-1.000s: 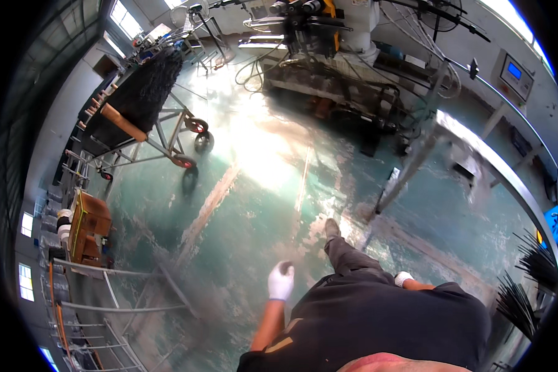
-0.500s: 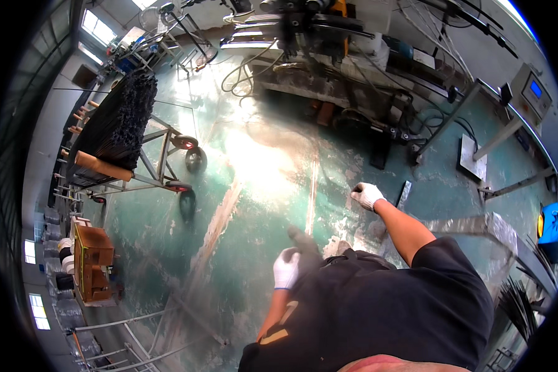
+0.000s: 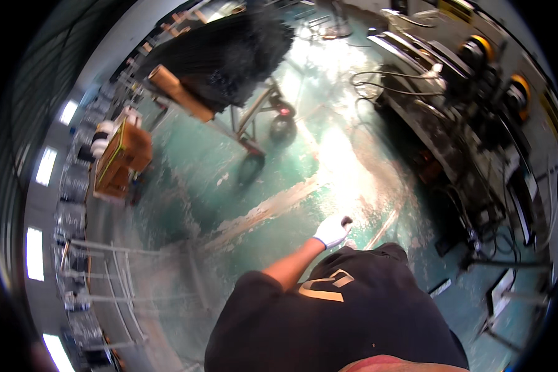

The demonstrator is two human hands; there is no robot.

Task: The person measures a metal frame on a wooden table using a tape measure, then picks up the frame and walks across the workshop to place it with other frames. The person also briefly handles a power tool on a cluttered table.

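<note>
My left hand (image 3: pixel 333 231), in a white knit glove with a blue cuff edge, hangs in front of my dark T-shirt (image 3: pixel 353 310). Its fingers look loosely curled, darker at the tips, and I see nothing held in them. Beneath it is the worn green floor (image 3: pixel 279 180), with a shoe tip partly showing. The hand touches nothing and is closest to my own clothing. My right hand is out of sight, hidden by my body or beyond the picture's edge.
A wheeled metal cart (image 3: pixel 248 127) carries long black strips (image 3: pixel 223 53) and a brown cardboard tube (image 3: pixel 180 93). At the right stands a long machine (image 3: pixel 459 111) with hoses. Farther left are a brown wooden cabinet (image 3: pixel 125 155) and a metal rack (image 3: pixel 115 273).
My view and body have turned left, so the cart and machine appear farther right. My left hand has swung forward, and my right hand has gone out of view.
</note>
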